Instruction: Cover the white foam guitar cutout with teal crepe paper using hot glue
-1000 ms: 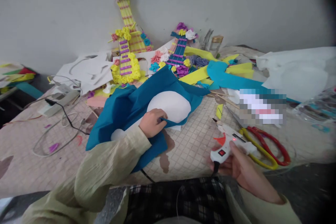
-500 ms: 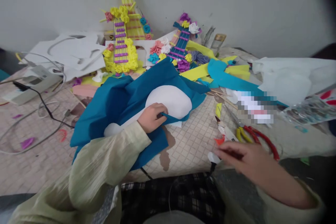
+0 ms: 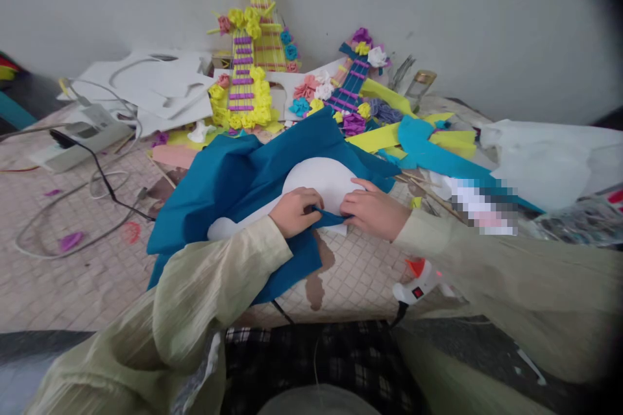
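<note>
Near me, on the right, the glue gun (image 3: 419, 285) lies on the surface (image 3: 357, 272), close to the near edge. A bit farther, in the middle, the blue sheet (image 3: 214, 175) lies in floppy folds under and around the white shape (image 3: 311, 175). My left fingers (image 3: 311, 198) are curled almost closed, pinching a bit of blue at the near rim. My right fingers (image 3: 351, 207) are bent in just beside them, holding the same blue edge, with one finger stretched over the white. The blue looks soft, light and easy to crumple, so I think little pinches right at the rim are best. The white looks flat, light and stiffer; pressing hard might bend it. Far off stand the yellow guitar (image 3: 243, 81) and the blue guitar (image 3: 351, 87), with paper flowers I'd guess squash easily.
</note>
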{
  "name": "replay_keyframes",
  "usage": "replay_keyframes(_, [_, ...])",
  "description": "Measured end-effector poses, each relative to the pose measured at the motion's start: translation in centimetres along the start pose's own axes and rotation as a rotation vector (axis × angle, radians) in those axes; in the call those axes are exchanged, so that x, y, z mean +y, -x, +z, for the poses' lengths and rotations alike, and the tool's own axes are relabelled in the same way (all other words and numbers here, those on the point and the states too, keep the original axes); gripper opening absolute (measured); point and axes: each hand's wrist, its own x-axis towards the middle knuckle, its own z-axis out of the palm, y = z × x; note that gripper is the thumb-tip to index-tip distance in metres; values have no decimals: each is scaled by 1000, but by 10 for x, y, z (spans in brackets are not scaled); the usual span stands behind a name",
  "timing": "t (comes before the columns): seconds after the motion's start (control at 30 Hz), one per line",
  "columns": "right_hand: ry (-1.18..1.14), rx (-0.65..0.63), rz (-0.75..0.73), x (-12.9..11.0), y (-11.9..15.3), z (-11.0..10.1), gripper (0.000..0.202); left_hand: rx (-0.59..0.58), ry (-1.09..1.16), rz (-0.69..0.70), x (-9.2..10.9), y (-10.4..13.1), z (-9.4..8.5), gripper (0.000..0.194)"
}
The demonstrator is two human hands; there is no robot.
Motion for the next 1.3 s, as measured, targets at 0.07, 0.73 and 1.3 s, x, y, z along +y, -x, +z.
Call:
replay_keyframes(0.07, [22, -10, -7, 0, 0, -1, 9, -1, 3, -2, -1, 0, 0, 8])
replay_keyframes(0.73, [218, 98, -244, 5, -5, 15, 22, -1, 27, -34, -3, 0, 1, 8])
replay_keyframes(1.3, [174, 48, -308, 19, -3, 15, 17, 10, 32, -42, -4, -1, 1, 8])
